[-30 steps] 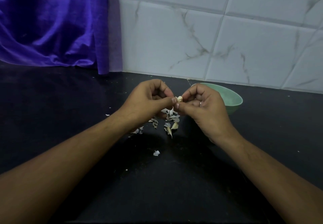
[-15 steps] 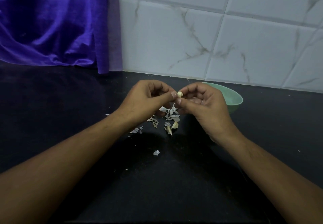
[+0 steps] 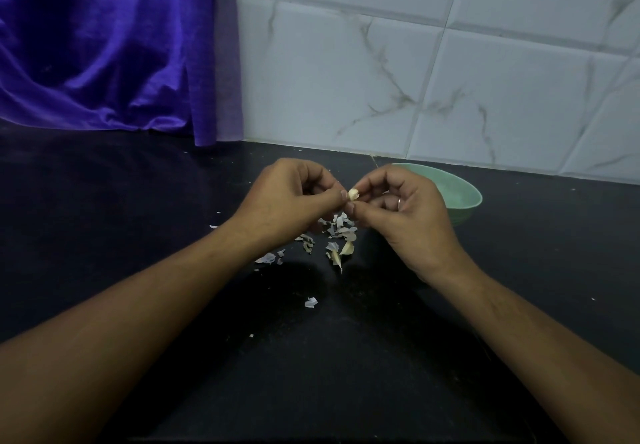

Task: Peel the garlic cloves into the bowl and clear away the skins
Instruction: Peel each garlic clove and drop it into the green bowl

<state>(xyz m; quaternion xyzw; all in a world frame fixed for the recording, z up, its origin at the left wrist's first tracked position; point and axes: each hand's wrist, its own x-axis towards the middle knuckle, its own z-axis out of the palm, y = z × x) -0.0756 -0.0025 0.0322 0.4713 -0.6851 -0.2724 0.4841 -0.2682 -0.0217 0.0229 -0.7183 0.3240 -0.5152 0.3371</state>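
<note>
Garlic clove is pinched between left hand and right hand, above the skins scattered on the counter. Peeling seems half done; bowl content is hidden, and skins are not yet cleared

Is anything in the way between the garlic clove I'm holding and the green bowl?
Nothing visible: only your own right hand separates the small pale garlic clove from the open mint-green round bowl behind it.
</note>
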